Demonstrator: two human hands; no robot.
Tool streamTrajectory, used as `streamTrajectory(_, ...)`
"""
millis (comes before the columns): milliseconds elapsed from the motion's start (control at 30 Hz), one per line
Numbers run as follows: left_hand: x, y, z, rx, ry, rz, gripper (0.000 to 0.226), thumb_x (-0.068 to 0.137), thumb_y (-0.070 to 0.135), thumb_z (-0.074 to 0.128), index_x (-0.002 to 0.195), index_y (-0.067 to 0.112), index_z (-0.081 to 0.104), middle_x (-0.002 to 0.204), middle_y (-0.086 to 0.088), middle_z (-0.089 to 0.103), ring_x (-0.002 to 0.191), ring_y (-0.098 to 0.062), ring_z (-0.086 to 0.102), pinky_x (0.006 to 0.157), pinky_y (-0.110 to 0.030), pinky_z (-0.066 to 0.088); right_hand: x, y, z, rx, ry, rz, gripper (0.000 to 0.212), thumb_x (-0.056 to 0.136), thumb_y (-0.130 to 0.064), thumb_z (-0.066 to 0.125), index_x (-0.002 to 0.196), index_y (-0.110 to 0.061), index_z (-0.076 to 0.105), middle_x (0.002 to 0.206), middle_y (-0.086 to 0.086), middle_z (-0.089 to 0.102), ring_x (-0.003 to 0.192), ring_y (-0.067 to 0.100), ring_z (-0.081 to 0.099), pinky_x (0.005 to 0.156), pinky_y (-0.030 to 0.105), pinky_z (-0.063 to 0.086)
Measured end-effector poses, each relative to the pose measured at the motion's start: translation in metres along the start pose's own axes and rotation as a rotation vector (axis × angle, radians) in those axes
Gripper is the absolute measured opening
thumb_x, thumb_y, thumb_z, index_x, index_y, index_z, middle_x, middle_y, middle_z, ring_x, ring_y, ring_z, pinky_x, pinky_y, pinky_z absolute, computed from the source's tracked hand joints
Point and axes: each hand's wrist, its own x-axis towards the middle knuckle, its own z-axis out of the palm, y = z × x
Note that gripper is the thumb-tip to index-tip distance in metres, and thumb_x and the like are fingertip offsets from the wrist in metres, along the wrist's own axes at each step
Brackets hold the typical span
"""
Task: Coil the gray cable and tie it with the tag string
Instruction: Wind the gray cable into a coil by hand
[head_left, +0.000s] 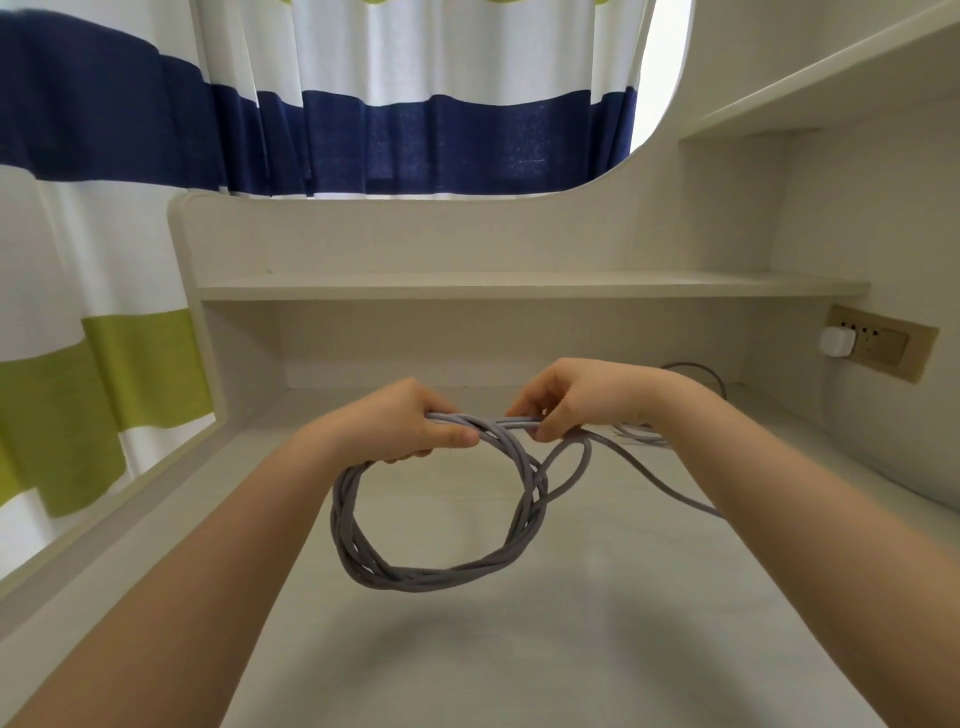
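Gray cable (441, 569), wound into a round coil of several turns, held in the air above the desk (545, 649). The coil hangs below both hands; its top arc runs through them, and its lower arc sags toward the near side.

Left hand (410, 423): fingers curled around the bundled strands at the coil's upper left, thumb lying along the top, gripping the cable.

Right hand (576, 397): just right of the left hand, fingertips pinching the strands at the coil's upper right. Between the two hands a short straight run of strands is visible.

From under the right hand one loose strand drops in a small loop beside the coil, then trails right and near, passing behind the right forearm. A few thin pale strands lie on the desk under the right wrist; what they are cannot be told.

Far side: a low shelf (519, 285) across the desk's back. Far right: a wall socket (883, 345) with a white plug (474, 343) in it, and a dark wire (696, 370) curving behind the right hand. Far left and above: a curtain (415, 140) striped white, navy and green.
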Motion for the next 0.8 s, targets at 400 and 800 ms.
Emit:
streamTrajectory(400,0.007,-0.017,0.008,-0.09,0.32,-0.16,0.035,0.081,0.049,0.058,0.064,0.019,0.065,0.048,0.0,0.041,0.035,-0.013,0.032,0.037,-0.019,0.026,0.008,0.006,0.002,-0.064,0.604,-0.024,0.021,0.085,-0.018,0.061,0.103,-0.015,0.07,0.078,-0.001,0.065,0.064,0.004,0.052,0.058,0.02,0.037)
streamTrajectory(800,0.01,-0.013,0.021,-0.807,0.525,-0.095,0.039,0.089,0.037,0.053,0.062,0.01,0.049,0.032,0.009,0.03,0.027,-0.007,0.02,0.033,-0.012,0.018,0.018,0.02,0.049,0.854,0.803,-0.055,0.011,0.085,-0.012,0.061,0.077,-0.011,0.069,0.056,0.003,0.052,0.035,0.005,0.041,0.037,0.016,0.032)
